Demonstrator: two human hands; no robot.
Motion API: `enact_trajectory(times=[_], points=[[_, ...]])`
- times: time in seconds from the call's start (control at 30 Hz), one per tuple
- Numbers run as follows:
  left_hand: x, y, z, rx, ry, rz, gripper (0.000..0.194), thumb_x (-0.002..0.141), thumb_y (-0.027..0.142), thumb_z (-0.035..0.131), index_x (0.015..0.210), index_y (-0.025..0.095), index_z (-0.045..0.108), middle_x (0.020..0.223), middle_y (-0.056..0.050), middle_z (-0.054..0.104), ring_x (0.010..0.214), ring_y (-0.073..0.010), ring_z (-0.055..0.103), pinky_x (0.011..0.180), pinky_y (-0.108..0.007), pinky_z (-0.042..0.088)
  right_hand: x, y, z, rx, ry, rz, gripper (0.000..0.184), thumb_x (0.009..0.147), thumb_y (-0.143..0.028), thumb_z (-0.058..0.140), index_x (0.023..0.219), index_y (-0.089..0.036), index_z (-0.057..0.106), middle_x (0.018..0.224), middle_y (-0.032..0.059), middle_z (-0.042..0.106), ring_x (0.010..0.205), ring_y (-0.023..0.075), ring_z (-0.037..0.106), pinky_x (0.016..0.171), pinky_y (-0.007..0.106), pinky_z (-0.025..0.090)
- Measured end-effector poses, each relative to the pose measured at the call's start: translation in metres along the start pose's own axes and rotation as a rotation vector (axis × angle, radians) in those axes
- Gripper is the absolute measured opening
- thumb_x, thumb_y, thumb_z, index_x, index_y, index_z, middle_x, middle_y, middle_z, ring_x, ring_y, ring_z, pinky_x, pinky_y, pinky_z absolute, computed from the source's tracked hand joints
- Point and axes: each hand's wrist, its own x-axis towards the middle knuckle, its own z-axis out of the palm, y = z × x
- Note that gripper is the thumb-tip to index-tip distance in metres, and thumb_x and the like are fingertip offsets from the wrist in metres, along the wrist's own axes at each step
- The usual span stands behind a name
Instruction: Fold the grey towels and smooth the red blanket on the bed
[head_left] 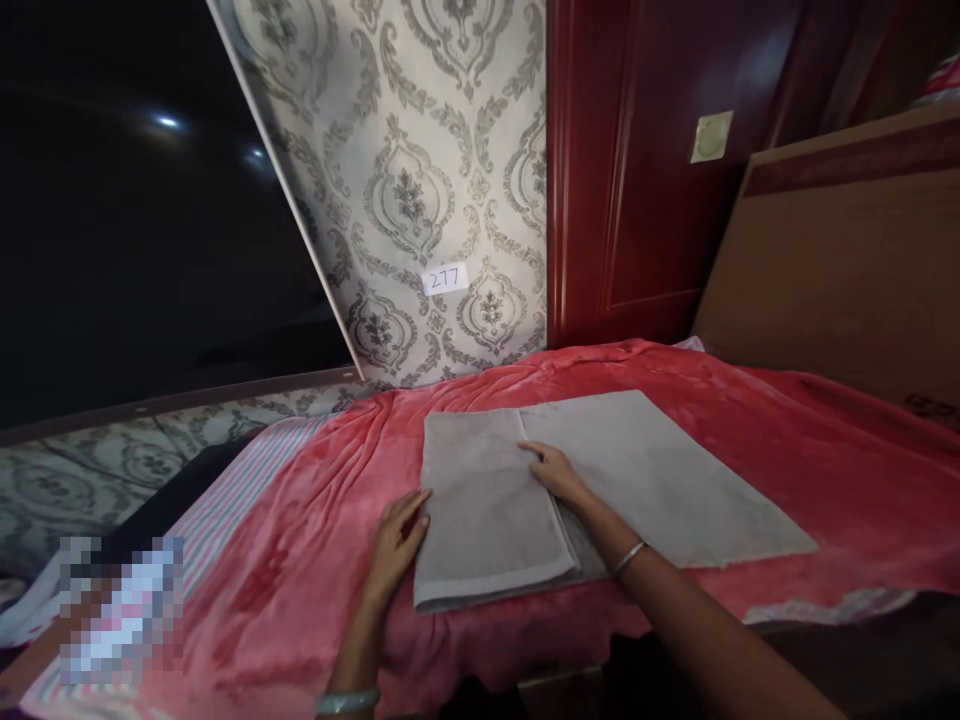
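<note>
A grey cloth lies spread out, its left part folded over into a flat flap with a pale edge. At the folded left side, my left hand touches the cloth with thumb and forefinger apart, gripping nothing. My right hand rests on the flap's right edge near the top; its forefinger is stretched out along the cloth and the other fingers are partly curled. The flap's lower edge shows layers lying together, slightly parted at the front left corner.
A red plush blanket lies under the cloth. Behind it are a patterned wall with a paper label, a large dark screen at left, a red wooden panel and a big cardboard box at right.
</note>
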Motion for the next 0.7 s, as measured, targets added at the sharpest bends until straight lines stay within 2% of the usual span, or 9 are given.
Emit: enact_trajectory(times=[0.13,0.27,0.4,0.53,0.7], points=[[0.0,0.0,0.005,0.062,0.029,0.025,0.048,0.088,0.048,0.055,0.13,0.027,0.066,0.13,-0.008,0.068,0.122,-0.0269,0.06,0.108,-0.051,0.045,-0.006,0.008,0.002,0.038,0.001,0.004,0.063,0.065,-0.005,0.048,0.121,-0.02,0.073,0.125,0.0042,0.07,0.116,0.0211,0.064,0.104,0.035,0.048],[-0.002,0.001,0.007,0.122,0.038,0.039,0.053,0.09,0.045,0.052,0.137,0.025,0.06,0.137,-0.01,0.063,0.125,-0.0279,0.057,0.108,-0.052,0.044,0.01,0.004,0.0,0.06,0.017,0.0,0.065,0.063,-0.005,0.048,0.121,-0.018,0.073,0.12,0.004,0.072,0.116,0.022,0.064,0.103,0.034,0.049],[-0.003,0.005,0.008,0.223,-0.016,0.071,0.048,0.09,0.045,0.053,0.131,0.025,0.066,0.133,-0.011,0.065,0.123,-0.0296,0.057,0.105,-0.053,0.045,0.021,0.01,-0.013,0.065,0.044,-0.007,0.067,0.062,-0.007,0.049,0.124,-0.018,0.072,0.116,0.0036,0.073,0.11,0.0238,0.066,0.098,0.035,0.052],[-0.003,0.009,0.008,0.294,-0.057,0.078,0.044,0.09,0.044,0.054,0.129,0.03,0.067,0.133,-0.009,0.064,0.122,-0.0295,0.056,0.104,-0.053,0.045,0.012,0.025,-0.02,0.051,0.03,-0.019,0.064,0.061,-0.007,0.049,0.119,-0.019,0.074,0.121,0.0047,0.071,0.113,0.0232,0.064,0.103,0.037,0.048],[-0.003,0.01,0.01,0.309,-0.065,0.066,0.044,0.092,0.042,0.051,0.131,0.03,0.066,0.134,-0.009,0.063,0.123,-0.0293,0.054,0.104,-0.052,0.044,0.001,0.036,-0.02,0.037,0.002,-0.042,0.063,0.066,-0.008,0.049,0.124,-0.021,0.071,0.123,0.0032,0.07,0.112,0.022,0.064,0.102,0.038,0.048]])
